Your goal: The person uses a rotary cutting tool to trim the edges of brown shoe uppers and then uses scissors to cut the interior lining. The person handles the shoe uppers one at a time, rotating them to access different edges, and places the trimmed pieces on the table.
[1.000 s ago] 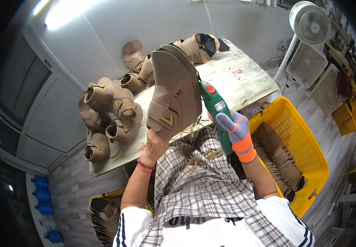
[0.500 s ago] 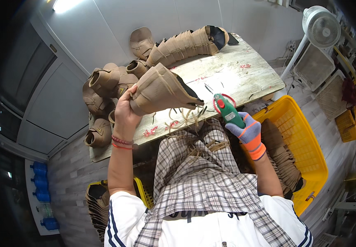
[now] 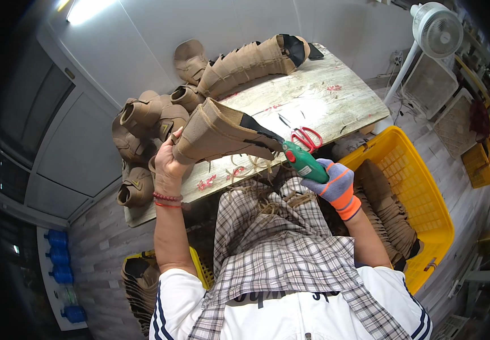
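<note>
In my left hand [image 3: 169, 160] I hold a brown shoe upper [image 3: 213, 135] by its closed end, fingers wrapped round it. Its open end, with black lining, points right. My right hand [image 3: 334, 186], in a grey and orange glove, is closed round a green handheld power tool [image 3: 304, 161] with a red button. The tool's head is at the tip of the upper's edge; whether they touch I cannot tell. Just beyond the tool, red-handled scissors [image 3: 307, 139] lie on the worn table [image 3: 347, 102]. Cut-looking tan strips [image 3: 267, 207] lie on my checked apron [image 3: 290, 255].
A stacked row of uppers [image 3: 245, 67] and a heap of finished-looking ones [image 3: 143, 116] occupy the table's back and left. A yellow basket [image 3: 426, 198] of uppers stands right, another yellow basket [image 3: 199, 266] lower left. A white fan [image 3: 437, 31] stands beyond the table.
The green tool has moved left to the end of the shoe upper. My left hand has shifted slightly left and turned the upper. The scissors now show more fully.
</note>
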Tool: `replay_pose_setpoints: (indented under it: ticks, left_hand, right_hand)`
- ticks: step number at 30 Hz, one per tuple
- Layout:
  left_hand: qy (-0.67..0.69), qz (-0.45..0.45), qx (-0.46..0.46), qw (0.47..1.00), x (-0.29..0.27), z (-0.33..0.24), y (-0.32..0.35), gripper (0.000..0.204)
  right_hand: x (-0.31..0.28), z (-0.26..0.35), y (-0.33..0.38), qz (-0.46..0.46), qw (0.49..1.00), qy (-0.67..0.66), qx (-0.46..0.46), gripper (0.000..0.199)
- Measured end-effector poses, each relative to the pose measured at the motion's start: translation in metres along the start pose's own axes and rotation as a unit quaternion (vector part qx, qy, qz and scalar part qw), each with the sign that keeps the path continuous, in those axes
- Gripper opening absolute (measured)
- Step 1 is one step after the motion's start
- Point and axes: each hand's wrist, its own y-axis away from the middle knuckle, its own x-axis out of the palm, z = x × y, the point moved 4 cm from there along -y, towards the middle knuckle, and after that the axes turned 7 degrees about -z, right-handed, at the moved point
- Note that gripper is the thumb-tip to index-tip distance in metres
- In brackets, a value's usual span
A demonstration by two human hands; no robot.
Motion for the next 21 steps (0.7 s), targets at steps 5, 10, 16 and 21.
replay_pose_setpoints:
  ticks: [5, 10, 16, 21]
  left_hand:
    - [0.000, -0.029, -0.002, 1.000, -0.006, 0.004, -0.008, 0.031]
    - [0.014, -0.042, -0.014, 0.999, -0.008, 0.009, -0.013, 0.029]
    - [0.003, -0.035, -0.010, 0.999, -0.003, 0.012, -0.015, 0.030]
    - [-0.041, -0.016, 0.026, 0.999, 0.015, 0.027, -0.013, 0.033]
  right_hand:
    - [0.000, 0.006, -0.002, -0.005, 1.000, -0.016, -0.020, 0.057]
    - [-0.001, 0.016, -0.010, -0.006, 0.999, -0.034, -0.034, 0.055]
    - [-0.001, 0.022, -0.015, -0.011, 0.998, -0.040, -0.053, 0.054]
    - [0.003, 0.025, -0.018, -0.028, 0.996, -0.046, -0.069, 0.055]
